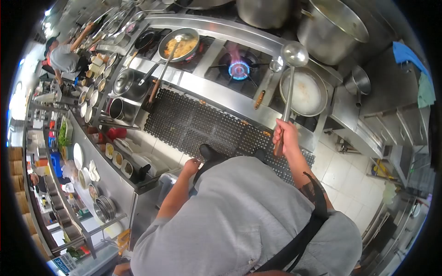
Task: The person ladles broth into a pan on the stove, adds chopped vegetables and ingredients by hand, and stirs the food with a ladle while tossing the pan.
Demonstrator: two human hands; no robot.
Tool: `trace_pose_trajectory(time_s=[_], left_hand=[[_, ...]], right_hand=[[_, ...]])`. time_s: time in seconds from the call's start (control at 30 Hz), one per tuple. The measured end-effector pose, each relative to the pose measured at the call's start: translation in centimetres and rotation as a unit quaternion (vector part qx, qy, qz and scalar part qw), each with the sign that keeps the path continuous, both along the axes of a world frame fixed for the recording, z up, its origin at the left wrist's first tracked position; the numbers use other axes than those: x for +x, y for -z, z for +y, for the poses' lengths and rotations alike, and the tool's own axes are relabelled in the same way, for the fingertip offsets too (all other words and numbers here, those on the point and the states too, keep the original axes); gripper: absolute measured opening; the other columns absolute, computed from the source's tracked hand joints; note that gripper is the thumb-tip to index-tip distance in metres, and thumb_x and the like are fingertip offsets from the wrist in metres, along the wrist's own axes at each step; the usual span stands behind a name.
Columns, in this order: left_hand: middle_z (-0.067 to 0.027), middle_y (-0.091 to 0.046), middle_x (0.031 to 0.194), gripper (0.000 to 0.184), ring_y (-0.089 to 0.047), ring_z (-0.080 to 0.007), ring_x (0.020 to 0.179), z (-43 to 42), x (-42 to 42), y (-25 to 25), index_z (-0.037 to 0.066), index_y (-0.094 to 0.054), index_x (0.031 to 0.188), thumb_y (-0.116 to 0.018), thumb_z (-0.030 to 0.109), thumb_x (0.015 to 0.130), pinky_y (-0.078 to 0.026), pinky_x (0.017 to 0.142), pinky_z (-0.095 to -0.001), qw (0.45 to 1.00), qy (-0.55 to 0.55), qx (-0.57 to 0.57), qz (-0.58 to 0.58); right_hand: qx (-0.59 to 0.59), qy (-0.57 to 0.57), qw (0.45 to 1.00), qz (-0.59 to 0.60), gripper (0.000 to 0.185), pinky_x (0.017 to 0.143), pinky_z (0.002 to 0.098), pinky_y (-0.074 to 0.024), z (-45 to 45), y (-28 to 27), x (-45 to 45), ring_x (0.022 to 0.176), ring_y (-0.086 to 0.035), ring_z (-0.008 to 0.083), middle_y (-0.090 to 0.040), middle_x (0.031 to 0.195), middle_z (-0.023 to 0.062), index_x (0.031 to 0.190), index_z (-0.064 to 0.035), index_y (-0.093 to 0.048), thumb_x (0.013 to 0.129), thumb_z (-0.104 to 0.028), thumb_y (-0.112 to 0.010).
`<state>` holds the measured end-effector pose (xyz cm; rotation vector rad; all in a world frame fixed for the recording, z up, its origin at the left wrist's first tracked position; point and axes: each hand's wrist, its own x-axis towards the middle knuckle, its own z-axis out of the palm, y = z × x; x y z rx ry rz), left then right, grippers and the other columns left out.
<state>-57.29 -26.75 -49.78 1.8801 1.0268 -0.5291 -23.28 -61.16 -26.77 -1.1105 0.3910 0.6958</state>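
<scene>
My right hand [286, 135] is closed around the brown handle of a long metal ladle [288, 94]. The ladle's round bowl is up beyond the far rim of a pan [322, 103], with its shaft crossing over the pan. Whitish, foamy liquid [305, 89] with a few brownish bits fills that pan on the stove's right side. My left hand [190, 166] hangs low beside my body, above the floor mat and apart from the stove. Its fingers are mostly out of sight, so their pose is unclear.
A burner [239, 70] burns with a blue and pink flame. Left of it, a pan [194, 54] holds yellowish food and another ladle [171, 57]. Large pots [334, 34] stand behind. A steel counter [115, 172] with bowls is at left; a person [64, 57] works farther off.
</scene>
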Motion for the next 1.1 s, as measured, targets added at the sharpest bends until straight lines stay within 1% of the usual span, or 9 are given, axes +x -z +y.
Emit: trace_pose_trajectory(time_s=[0.13, 0.33, 0.4, 0.47, 0.53, 0.6, 0.67, 0.83, 1.1], left_hand=[[-0.0136, -0.073, 0.096, 0.03, -0.07, -0.0232, 0.073, 1.8, -1.8, -0.5, 0.002, -0.068, 0.113, -0.066, 0.026, 0.095, -0.056, 0.061, -0.0368, 0.955, -0.246, -0.155, 0.054], [-0.0076, -0.065, 0.076, 0.02, -0.066, -0.0212, 0.065, 7.3, 2.6, 6.5, 0.005, -0.067, 0.088, -0.066, 0.023, 0.094, -0.053, 0.056, -0.0354, 0.952, -0.22, -0.209, -0.029], [-0.0087, -0.066, 0.074, 0.02, -0.064, -0.0203, 0.063, 9.0, 6.9, 8.1, 0.003, -0.067, 0.085, -0.062, 0.019, 0.095, -0.052, 0.053, -0.0356, 0.978, -0.106, -0.179, -0.023], [-0.0084, -0.057, 0.058, 0.027, -0.05, -0.0189, 0.042, 9.4, 12.3, 9.5, 0.003, -0.063, 0.076, -0.062, 0.021, 0.097, -0.037, 0.037, -0.0358, 0.941, -0.245, -0.22, -0.082], [-0.0072, -0.054, 0.057, 0.029, -0.05, -0.0188, 0.043, 10.6, 17.2, 8.5, 0.0, -0.064, 0.084, -0.058, 0.023, 0.101, -0.038, 0.038, -0.0344, 0.929, -0.24, -0.253, -0.124], [-0.0096, -0.068, 0.083, 0.032, -0.066, -0.0207, 0.068, 12.2, 21.7, 7.9, 0.001, -0.066, 0.11, -0.062, 0.032, 0.1, -0.054, 0.056, -0.0345, 0.919, -0.25, -0.269, -0.141], [-0.0122, -0.062, 0.077, 0.035, -0.061, -0.0218, 0.054, 12.3, 26.2, 10.8, -0.002, -0.059, 0.111, -0.054, 0.032, 0.105, -0.045, 0.041, -0.0322, 0.82, -0.415, -0.341, -0.197], [-0.0101, -0.063, 0.091, 0.037, -0.068, -0.0215, 0.076, 12.9, 31.8, 12.6, 0.002, -0.057, 0.111, -0.054, 0.038, 0.107, -0.06, 0.065, -0.0337, 0.766, -0.464, -0.399, -0.194], [-0.0053, -0.058, 0.088, 0.023, -0.065, -0.0201, 0.08, 12.6, 31.9, 15.0, 0.003, -0.056, 0.115, -0.06, 0.023, 0.104, -0.061, 0.073, -0.033, 0.711, -0.497, -0.426, -0.256]], right_hand=[[-0.061, 0.048, 0.997, -0.022, 0.023, 0.038, 0.033, -0.0434, 1.4, 0.1, -1.3, 0.044, -0.049, 0.0146, -0.049, 0.061, 0.0008, 0.091, -0.0092, -0.048, 0.092, -0.019, -0.069], [-0.195, 0.106, 0.975, -0.004, 0.022, 0.038, 0.034, -0.0441, 0.2, 0.5, -1.7, 0.045, -0.05, 0.015, -0.051, 0.062, 0.0013, 0.084, -0.0102, -0.05, 0.092, -0.018, -0.068], [-0.238, 0.112, 0.965, 0.0, 0.022, 0.039, 0.0347, -0.044, 0.6, -0.4, -1.8, 0.045, -0.05, 0.0154, -0.051, 0.061, 0.0015, 0.083, -0.0104, -0.051, 0.092, -0.018, -0.069], [-0.337, 0.121, 0.933, -0.019, 0.02, 0.04, 0.0363, -0.0434, 0.4, 0.5, -1.6, 0.045, -0.05, 0.0167, -0.05, 0.059, 0.002, 0.083, -0.0101, -0.051, 0.091, -0.016, -0.068], [-0.378, 0.104, 0.92, -0.022, 0.018, 0.041, 0.0365, -0.0435, -0.5, 1.5, -1.7, 0.045, -0.05, 0.0171, -0.05, 0.059, 0.0022, 0.083, -0.0098, -0.052, 0.091, -0.015, -0.067], [-0.398, 0.09, 0.913, -0.002, 0.016, 0.041, 0.0367, -0.0437, -0.5, 1.8, -1.4, 0.046, -0.051, 0.0177, -0.051, 0.059, 0.0027, 0.084, -0.0094, -0.052, 0.09, -0.012, -0.066], [-0.38, 0.099, 0.92, 0.017, 0.012, 0.042, 0.0364, -0.0451, -1.2, 2.1, -1.3, 0.047, -0.052, 0.0182, -0.053, 0.06, 0.0037, 0.086, -0.0084, -0.054, 0.09, -0.012, -0.066], [-0.398, 0.063, 0.915, 0.027, 0.012, 0.047, 0.0352, -0.0471, -2.3, 3.1, -0.4, 0.049, -0.053, 0.0174, -0.055, 0.062, 0.0015, 0.088, -0.01, -0.06, 0.091, -0.02, -0.066], [-0.393, 0.029, 0.918, 0.046, 0.023, 0.059, 0.0412, -0.0564, -2.3, 2.9, -0.4, 0.062, -0.063, 0.0233, -0.063, 0.079, 0.0103, 0.104, -0.0045, -0.06, 0.094, -0.024, -0.066]])
